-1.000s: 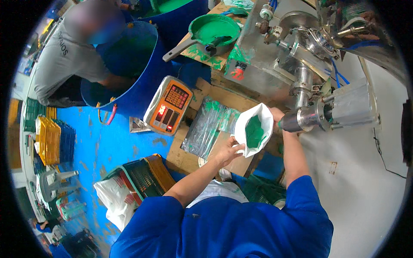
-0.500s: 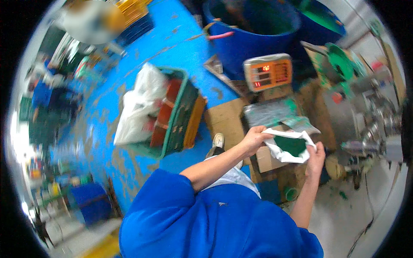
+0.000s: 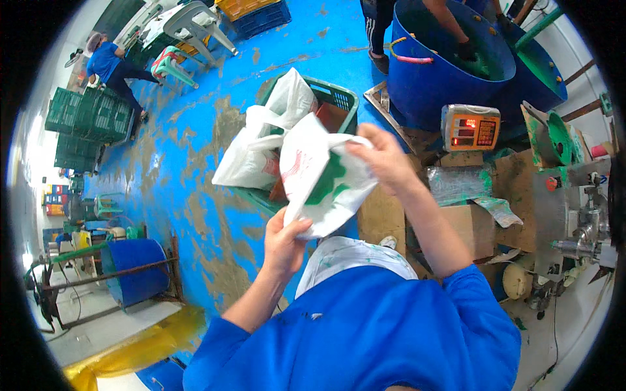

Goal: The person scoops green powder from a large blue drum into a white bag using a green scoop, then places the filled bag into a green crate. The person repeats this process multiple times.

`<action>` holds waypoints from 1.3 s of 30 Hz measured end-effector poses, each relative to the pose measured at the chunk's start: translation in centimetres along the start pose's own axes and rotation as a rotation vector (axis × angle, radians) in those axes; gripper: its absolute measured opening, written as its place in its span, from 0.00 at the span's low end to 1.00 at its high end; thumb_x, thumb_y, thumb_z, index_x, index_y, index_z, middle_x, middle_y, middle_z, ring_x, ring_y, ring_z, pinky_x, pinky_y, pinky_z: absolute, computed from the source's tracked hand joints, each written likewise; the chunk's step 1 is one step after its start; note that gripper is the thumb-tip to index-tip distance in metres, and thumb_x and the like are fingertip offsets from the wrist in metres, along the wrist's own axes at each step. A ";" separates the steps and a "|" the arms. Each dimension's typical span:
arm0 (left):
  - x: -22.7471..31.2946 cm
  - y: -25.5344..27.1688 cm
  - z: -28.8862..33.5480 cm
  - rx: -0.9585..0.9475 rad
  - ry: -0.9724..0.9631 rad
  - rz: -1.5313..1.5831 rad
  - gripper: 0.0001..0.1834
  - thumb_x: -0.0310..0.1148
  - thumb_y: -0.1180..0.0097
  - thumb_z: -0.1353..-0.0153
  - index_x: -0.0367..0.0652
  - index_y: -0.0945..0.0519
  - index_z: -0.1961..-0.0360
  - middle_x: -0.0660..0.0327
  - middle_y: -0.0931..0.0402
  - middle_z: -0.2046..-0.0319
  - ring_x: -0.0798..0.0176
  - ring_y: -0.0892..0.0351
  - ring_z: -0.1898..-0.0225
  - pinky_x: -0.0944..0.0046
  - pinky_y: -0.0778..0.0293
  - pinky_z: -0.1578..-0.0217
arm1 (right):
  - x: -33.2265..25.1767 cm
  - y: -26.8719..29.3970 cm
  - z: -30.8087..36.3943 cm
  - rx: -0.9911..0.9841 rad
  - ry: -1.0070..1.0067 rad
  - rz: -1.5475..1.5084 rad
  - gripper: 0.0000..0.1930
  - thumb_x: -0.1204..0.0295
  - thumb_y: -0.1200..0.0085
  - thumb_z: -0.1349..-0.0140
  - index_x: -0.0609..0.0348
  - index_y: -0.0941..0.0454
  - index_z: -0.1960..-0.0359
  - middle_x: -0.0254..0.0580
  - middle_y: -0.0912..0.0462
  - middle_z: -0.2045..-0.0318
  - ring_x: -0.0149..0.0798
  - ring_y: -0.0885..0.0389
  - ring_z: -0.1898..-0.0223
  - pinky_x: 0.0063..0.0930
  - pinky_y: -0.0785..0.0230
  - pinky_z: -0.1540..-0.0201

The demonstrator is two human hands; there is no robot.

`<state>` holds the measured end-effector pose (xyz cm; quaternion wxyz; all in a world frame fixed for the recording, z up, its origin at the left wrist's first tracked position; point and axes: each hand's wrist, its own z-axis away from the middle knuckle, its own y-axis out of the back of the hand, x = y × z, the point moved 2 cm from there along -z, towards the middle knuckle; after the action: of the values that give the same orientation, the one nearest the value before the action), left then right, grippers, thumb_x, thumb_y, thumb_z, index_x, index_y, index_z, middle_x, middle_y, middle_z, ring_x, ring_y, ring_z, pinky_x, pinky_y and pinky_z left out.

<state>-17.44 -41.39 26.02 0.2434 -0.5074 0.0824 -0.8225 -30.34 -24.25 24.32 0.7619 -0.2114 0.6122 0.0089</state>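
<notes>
A white plastic bag (image 3: 301, 153) with reddish print and green material showing inside hangs between my two hands. Its lower edge is pinched in my left hand (image 3: 284, 240), thumb on top. My right hand (image 3: 385, 159) grips the bag's rim on the opposite side, fingers closed. Just beyond the bag stands a green basket crate (image 3: 352, 101) with more white bags (image 3: 290, 98) in it. Part of the crate is hidden behind the held bag. To the right is a weighing scale with a lit display (image 3: 471, 127); plastic covers its platform (image 3: 460, 184), which carries green smears.
Large blue tubs (image 3: 417, 78) stand at the far right; a co-worker's arm (image 3: 447, 19) reaches into one. Metal machinery (image 3: 580, 221) lines the right side. At far left another person (image 3: 107, 62) bends near stacked green crates (image 3: 91, 114). A blue drum (image 3: 134, 270) sits at left.
The bag has moved left, from in front of the scale to the near side of the crate, carried by both hands. It is now tilted and partly folded. My view has turned too.
</notes>
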 end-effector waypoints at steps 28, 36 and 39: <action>-7.7 29.3 -29.5 0.143 0.342 -0.950 0.05 0.21 0.50 0.50 0.37 0.33 0.76 0.55 0.32 0.76 0.61 0.30 0.81 0.59 0.31 0.82 | 24.4 3.7 -6.2 0.566 0.177 0.991 0.09 0.73 0.58 0.42 0.62 0.39 0.62 0.55 0.26 0.79 0.54 0.21 0.75 0.46 0.30 0.78; -4.4 8.4 -27.0 -0.087 -0.046 -1.261 0.13 0.20 0.50 0.55 0.48 0.35 0.70 0.64 0.39 0.84 0.67 0.39 0.87 0.59 0.28 0.85 | 26.0 19.3 32.0 1.973 0.536 0.003 0.04 0.78 0.57 0.46 0.59 0.29 0.70 0.42 0.27 0.72 0.41 0.28 0.65 0.35 0.35 0.61; -12.0 -2.5 -20.1 -0.385 -0.022 -1.473 0.09 0.23 0.51 0.51 0.48 0.34 0.70 0.65 0.37 0.80 0.71 0.41 0.87 0.62 0.26 0.84 | 37.6 19.7 52.8 2.819 0.354 -0.125 0.06 0.78 0.54 0.44 0.60 0.32 0.64 0.41 0.28 0.70 0.38 0.29 0.66 0.31 0.35 0.58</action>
<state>-31.37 -35.67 7.91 -0.4603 -0.4729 -0.1378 -0.7386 22.77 2.09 -8.56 0.2453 0.6879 0.1840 -0.6578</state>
